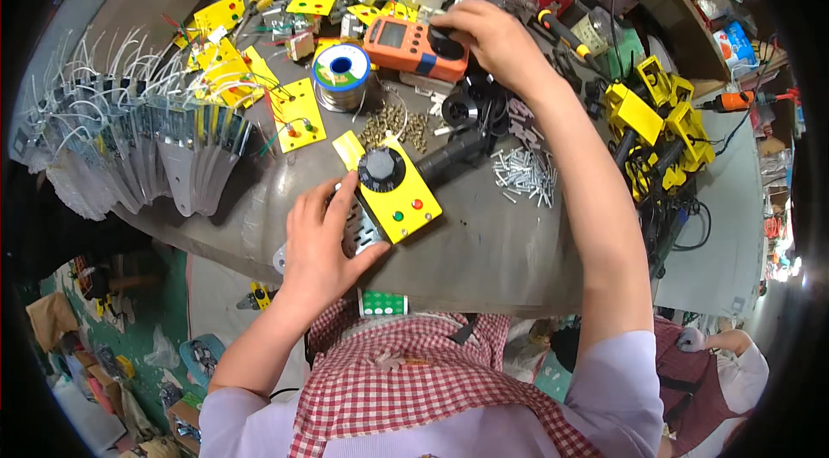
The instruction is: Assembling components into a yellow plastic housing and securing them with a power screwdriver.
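A yellow control box (400, 199) with a grey knob, a green light and a red light lies tilted on the table in front of me. My left hand (324, 238) grips its left side, where a slotted metal plate (357, 229) shows. A black cable sleeve (453, 156) runs from the box's right side. Farther back, my right hand (492, 39) has its fingertips on the black dial of an orange multimeter (414, 47); part of the dial is hidden under them. A solder spool (342, 78) with a blue rim stands just left of the meter.
Small brass fittings (393, 128) and silver screws (525, 176) lie in piles. Yellow panels (299, 115) and a row of metal plates with white wires (186, 147) fill the left. Yellow housings (636, 113) with black cables crowd the right, near a screwdriver (563, 33).
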Demonstrator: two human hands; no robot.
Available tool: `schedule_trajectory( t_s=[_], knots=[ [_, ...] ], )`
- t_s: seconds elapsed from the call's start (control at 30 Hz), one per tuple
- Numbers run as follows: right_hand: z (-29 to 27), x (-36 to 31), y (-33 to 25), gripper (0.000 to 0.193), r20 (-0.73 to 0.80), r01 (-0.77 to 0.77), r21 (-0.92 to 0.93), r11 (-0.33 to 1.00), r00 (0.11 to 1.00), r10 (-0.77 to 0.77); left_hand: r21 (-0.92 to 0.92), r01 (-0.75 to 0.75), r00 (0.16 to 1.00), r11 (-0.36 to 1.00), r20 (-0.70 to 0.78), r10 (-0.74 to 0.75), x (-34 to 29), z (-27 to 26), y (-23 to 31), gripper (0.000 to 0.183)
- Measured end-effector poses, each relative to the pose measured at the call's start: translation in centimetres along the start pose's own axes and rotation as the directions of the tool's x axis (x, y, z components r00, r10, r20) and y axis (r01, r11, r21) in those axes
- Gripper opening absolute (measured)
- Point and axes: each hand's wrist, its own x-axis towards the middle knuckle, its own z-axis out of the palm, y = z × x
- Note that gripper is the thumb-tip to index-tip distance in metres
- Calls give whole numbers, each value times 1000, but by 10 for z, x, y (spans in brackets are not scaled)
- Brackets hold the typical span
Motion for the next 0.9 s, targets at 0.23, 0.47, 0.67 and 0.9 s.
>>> schedule_trajectory(
  t_s=[0.23,0.47,0.67,0.9],
  knots=[
    [6,-8,-10,30,-50,-110,38,993,992,112,22,38,999,999,24,-38,3,-7,8,87],
    [25,-19,-22,31,-213,-183,-136,974,965,151,12,-346,937,938,-51,346,51,-24,5,50],
    [35,-20,-33,28,-291,-212,-155,965,943,160,236,-531,847,814,129,516,77,-21,0,34],
    [41,-20,-32,24,-305,-280,-266,922,932,195,376,-337,941,863,140,307,81,-21,10,38]
  ],
)
